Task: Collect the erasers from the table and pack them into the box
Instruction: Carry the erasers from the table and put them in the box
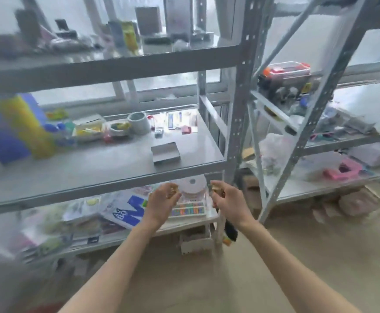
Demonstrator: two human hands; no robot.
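I see both my left hand and right hand pinching small yellowish items at centre frame; beside them, a pad reads "M".

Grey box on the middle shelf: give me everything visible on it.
The grey box is a low, flat rectangle, plain grey like the shelf it lies on; the material looks like card or metal, too blurred to say. It appears closed or lidded, lying flat, slightly skewed, near the shelf's front right corner. Nothing touches it but the shelf; both hands are below it, in front of the lower shelf.
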